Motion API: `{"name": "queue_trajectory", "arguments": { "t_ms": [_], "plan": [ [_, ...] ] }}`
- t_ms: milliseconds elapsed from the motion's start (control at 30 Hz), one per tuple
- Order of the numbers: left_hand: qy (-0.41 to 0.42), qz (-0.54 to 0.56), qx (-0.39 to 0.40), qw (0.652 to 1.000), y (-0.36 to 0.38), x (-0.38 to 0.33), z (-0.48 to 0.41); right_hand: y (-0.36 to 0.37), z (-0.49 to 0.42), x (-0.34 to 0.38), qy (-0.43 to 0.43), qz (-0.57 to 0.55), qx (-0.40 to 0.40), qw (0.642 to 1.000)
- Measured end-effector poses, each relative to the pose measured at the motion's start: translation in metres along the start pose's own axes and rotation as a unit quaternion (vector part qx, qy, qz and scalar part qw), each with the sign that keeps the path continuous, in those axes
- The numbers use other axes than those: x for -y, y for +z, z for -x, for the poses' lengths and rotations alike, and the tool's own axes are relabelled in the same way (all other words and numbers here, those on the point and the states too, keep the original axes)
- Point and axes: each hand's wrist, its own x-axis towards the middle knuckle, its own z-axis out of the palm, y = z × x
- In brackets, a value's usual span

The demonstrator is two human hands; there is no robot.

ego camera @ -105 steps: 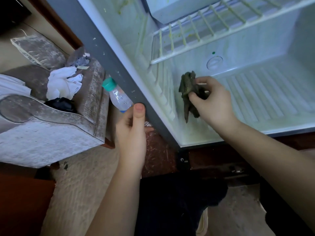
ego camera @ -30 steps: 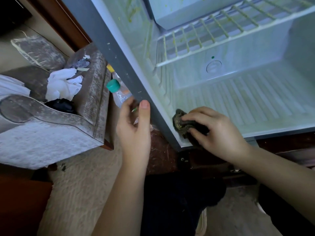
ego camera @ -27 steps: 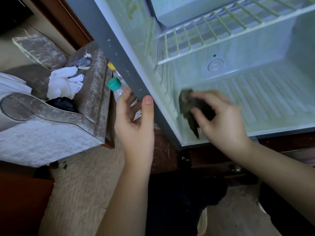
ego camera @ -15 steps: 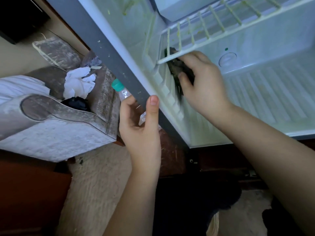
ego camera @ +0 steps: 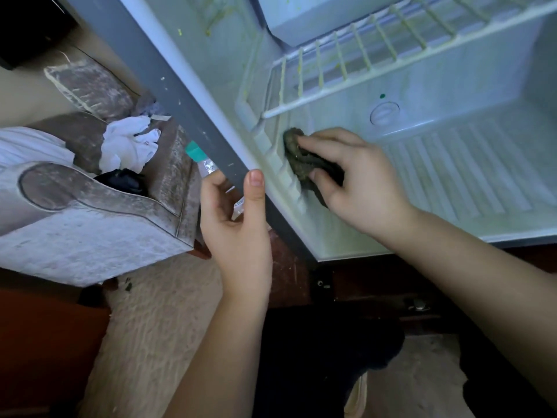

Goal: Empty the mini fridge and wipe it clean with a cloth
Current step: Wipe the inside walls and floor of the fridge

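Observation:
The open mini fridge [ego camera: 452, 164] fills the upper right, its white inside smeared with greenish stains. A wire shelf [ego camera: 376, 64] sits high in it; nothing stands on it or on the ribbed floor. My right hand [ego camera: 355, 179] presses a dark, dirty cloth [ego camera: 297, 155] against the ridged left inner wall, just below the shelf's corner. My left hand [ego camera: 238, 218] grips the fridge's grey left front edge [ego camera: 168, 95], thumb on the front face and fingers behind it.
A plastic bottle with a teal cap [ego camera: 200, 159] stands behind the fridge's left edge, next to my left fingers. A worn grey armchair [ego camera: 90, 212] with white cloths [ego camera: 126, 146] on it is at the left. Beige carpet [ego camera: 150, 327] lies below.
My right hand has brought the cloth down from the shelf's left corner to the ridged wall below it. Earlier it wiped the bottom front corner. The left hand stays on the edge.

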Motion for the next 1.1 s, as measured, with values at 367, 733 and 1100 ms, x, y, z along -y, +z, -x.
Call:
{"name": "queue_trajectory", "arguments": {
  "t_ms": [367, 733, 1100],
  "plan": [
    [-0.044, -0.014, 0.026, 0.999, -0.008, 0.002, -0.001, -0.002, 0.022, 0.013, -0.035, 0.096, -0.02, 0.995],
    [-0.027, -0.008, 0.038, 0.999, -0.005, 0.005, -0.007, 0.043, -0.031, -0.052, 0.143, 0.055, 0.005, 0.988],
    [-0.029, -0.036, 0.048, 0.998, -0.009, 0.007, -0.007, 0.014, 0.05, -0.031, 0.192, -0.02, 0.162, 0.968]
  ]
}}
